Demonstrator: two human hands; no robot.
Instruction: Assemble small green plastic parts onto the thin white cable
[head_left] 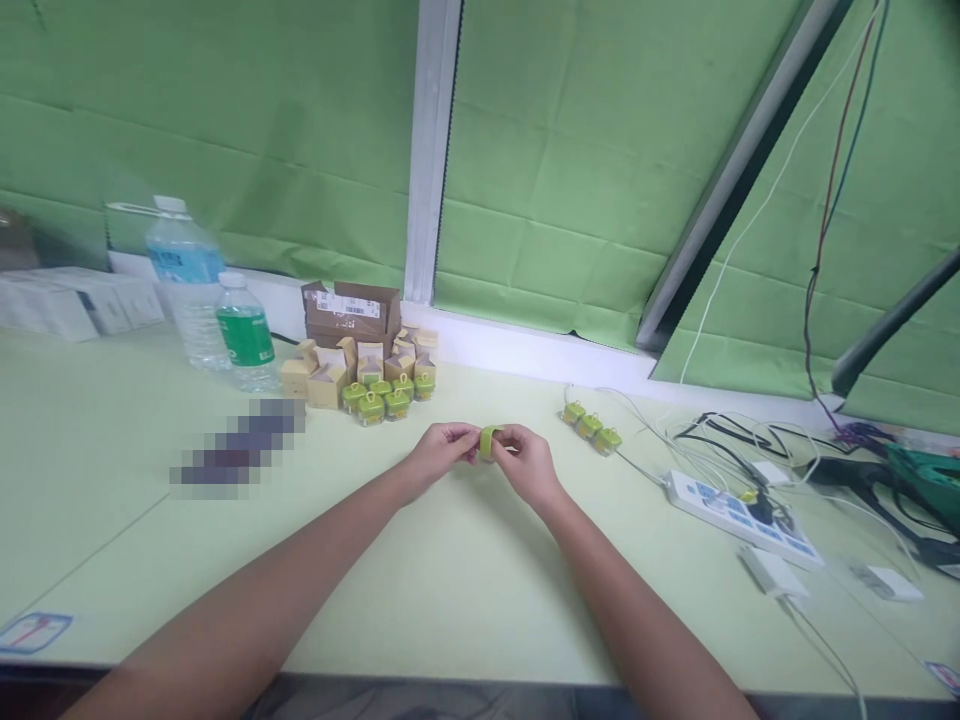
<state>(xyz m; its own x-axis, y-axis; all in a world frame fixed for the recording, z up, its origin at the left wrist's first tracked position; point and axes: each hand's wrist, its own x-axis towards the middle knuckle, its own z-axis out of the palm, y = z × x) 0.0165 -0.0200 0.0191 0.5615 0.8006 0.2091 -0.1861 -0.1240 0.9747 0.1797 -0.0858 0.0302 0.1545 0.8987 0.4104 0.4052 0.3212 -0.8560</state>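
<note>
Over the middle of the pale green table (450, 590), my left hand (441, 452) and my right hand (529, 462) meet around one small green piece (489, 441). Both pinch it with their fingertips, the left from its left side and the right from its right side. Behind my hands, at the back centre, stands a cluster of several small green items (382, 398) in front of several small tan boxes (330, 375). Three more green items (590, 425) lie in a row to the right of my right hand.
Two water bottles (191, 290) stand at the back left beside white boxes (71, 303). An open brown carton (351, 313) sits against the wall. A white power strip (739, 515) with chargers and tangled cables (757, 440) fills the right side. A label (34, 630) lies at the front left edge.
</note>
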